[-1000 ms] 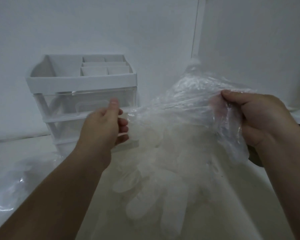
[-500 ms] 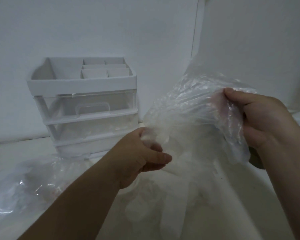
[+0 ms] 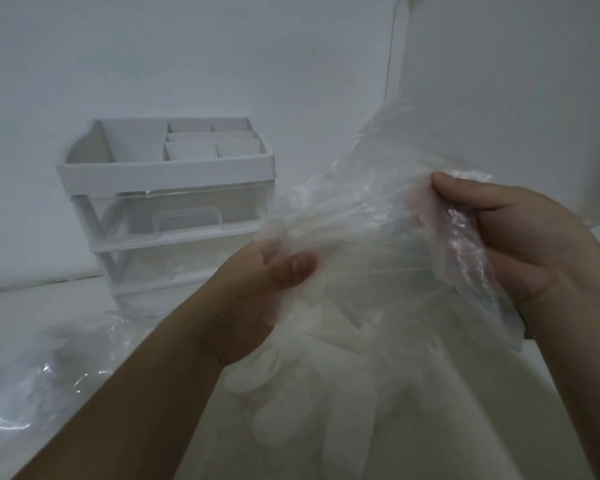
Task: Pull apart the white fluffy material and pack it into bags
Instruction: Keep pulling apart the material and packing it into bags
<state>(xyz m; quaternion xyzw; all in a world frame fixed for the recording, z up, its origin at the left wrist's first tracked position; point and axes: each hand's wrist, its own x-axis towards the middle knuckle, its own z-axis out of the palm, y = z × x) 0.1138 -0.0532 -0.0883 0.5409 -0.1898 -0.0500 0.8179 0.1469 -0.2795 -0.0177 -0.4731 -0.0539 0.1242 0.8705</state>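
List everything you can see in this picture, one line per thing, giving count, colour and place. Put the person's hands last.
plastic bag: one, clear, held up between the two hands, centre right.
white fluffy material: one mass, white, seen through the bag's film below the hands.
drawer organiser: one, white frame with clear drawers, on the table by the wall, behind the left hand.
loose plastic: one crumpled heap, clear, on the table at lower left.
table: one, off-white, under everything.
wall: one, white, at the back.
left hand: one, centre, pinches the bag's film.
right hand: one, right, grips the bag's bunched edge.
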